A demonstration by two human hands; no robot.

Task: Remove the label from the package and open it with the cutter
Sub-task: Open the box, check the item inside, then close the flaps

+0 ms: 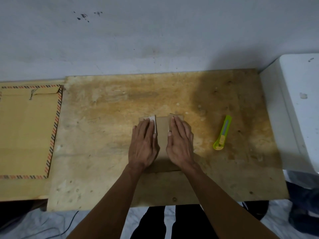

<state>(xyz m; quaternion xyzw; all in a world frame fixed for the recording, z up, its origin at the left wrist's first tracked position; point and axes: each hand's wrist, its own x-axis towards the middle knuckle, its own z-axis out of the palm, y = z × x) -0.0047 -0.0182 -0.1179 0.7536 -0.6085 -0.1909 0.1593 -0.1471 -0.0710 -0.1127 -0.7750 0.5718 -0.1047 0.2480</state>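
My two hands lie flat on the package (pixel 162 135), a brown cardboard box in the middle of the wooden board (pixel 107 135). My left hand (pixel 144 145) presses on the left part of the box, with the fingers straight and close together. Under its fingertips a whitish strip (pixel 154 121) is visible along the inner edge of the left flap; I cannot tell if this is the label or tape. My right hand (pixel 181 144) presses on the right part in the same way, fingers straight and together, holding nothing. Between my hands a band of bare cardboard shows.

The cutter (pixel 223 132), light green, lies on the board to the right of the box, well apart from my right hand and not touched. At the left, beside the board, lies a big brown envelope (pixel 25 131) with a striped border. At the right edge stands a white object (pixel 296 109), against the grey wall (pixel 155 31).
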